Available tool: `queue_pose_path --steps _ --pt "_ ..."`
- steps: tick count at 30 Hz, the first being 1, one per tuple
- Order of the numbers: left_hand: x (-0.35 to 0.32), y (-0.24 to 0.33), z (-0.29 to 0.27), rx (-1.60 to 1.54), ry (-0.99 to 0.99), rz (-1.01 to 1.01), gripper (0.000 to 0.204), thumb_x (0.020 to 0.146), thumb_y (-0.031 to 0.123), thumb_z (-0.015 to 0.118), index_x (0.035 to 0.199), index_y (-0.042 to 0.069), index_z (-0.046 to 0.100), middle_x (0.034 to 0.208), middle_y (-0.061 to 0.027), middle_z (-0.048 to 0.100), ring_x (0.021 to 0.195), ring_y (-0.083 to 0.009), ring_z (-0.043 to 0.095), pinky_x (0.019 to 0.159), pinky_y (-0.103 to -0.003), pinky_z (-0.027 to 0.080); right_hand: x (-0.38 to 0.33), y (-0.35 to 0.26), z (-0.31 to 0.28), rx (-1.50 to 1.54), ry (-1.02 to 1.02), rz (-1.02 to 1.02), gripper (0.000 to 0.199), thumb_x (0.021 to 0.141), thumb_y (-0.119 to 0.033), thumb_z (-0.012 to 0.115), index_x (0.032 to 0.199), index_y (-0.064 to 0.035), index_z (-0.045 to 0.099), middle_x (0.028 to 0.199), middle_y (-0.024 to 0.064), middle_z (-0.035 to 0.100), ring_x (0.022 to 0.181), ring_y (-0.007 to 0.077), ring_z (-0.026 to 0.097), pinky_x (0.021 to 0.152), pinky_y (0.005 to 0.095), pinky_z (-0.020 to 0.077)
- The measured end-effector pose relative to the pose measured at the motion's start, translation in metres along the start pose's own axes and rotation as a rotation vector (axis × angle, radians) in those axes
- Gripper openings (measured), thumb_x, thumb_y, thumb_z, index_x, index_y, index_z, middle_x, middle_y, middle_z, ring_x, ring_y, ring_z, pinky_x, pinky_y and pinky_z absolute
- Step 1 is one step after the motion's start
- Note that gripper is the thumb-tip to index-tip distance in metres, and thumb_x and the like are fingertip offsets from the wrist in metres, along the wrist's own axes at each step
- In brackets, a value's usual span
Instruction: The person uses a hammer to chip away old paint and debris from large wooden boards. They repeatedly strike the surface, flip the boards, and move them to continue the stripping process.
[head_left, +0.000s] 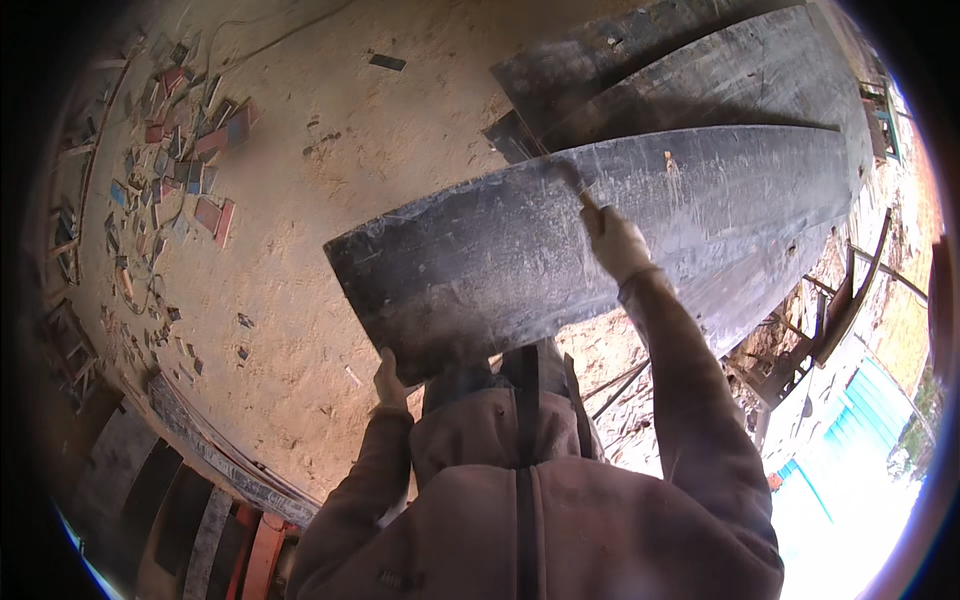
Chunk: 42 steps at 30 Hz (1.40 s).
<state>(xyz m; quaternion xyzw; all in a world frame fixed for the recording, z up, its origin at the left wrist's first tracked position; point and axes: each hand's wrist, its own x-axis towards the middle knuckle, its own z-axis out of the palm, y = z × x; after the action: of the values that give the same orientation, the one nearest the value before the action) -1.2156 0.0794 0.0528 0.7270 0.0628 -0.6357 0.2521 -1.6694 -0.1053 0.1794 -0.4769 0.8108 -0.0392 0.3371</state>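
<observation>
A long dark grey board (480, 250), scuffed and dusty with pale marks, lies across in front of me. Its near left corner is in my left hand (390, 382), closed on the edge with part of the fingers hidden beneath. Pale-looking, my right hand (618, 243) is wrapped round a short wooden-handled tool (588, 200) above the middle of the board. The tool's dark end is at or just over the board's surface near the far edge; blur hides whether it is a scraper or a hammer.
More dark boards (720, 80) lie stacked behind, at the far right. Broken wood and board scraps (185, 170) litter the sandy ground (280, 290) at left. Panels and an orange-red beam (262, 555) stand at lower left. Timber pieces (800, 350) lie at right, near a blue sheet (850, 420).
</observation>
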Motion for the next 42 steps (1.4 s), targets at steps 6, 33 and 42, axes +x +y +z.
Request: queue_pose_path --steps 6,33,42 --pt "-0.016 0.013 0.005 0.104 -0.103 0.030 0.078 0.100 0.062 0.054 0.145 -0.001 0.049 0.142 -0.0150 0.057 0.125 -0.0321 0.060 0.104 -0.044 0.054 0.035 0.035 0.033 0.334 0.153 0.066 0.051 0.103 -0.051 0.052 0.113 -0.0032 0.067 0.090 0.0287 0.069 0.088 0.0479 0.068 0.075 0.0499 0.0533" --pt "0.013 0.070 -0.008 0.165 -0.137 0.127 0.109 0.083 0.082 0.058 0.158 0.007 0.033 0.157 -0.0150 0.044 0.135 -0.0397 0.050 0.109 -0.056 0.045 -0.078 0.145 -0.035 -0.198 0.104 0.158 0.026 0.100 -0.031 0.063 0.109 -0.0066 0.059 0.091 0.0187 0.071 0.086 0.0368 0.072 0.074 0.0491 0.0552" --pt "-0.001 0.062 -0.002 0.181 -0.022 0.236 0.104 0.087 0.074 0.062 0.157 0.003 0.034 0.157 -0.0168 0.043 0.136 -0.0371 0.050 0.112 -0.055 0.043 -0.048 0.176 -0.042 -0.402 -0.140 0.055 0.024 0.102 -0.027 0.056 0.114 -0.0060 0.056 0.082 0.0174 0.070 0.074 0.0386 0.070 0.064 0.0516 0.0535"
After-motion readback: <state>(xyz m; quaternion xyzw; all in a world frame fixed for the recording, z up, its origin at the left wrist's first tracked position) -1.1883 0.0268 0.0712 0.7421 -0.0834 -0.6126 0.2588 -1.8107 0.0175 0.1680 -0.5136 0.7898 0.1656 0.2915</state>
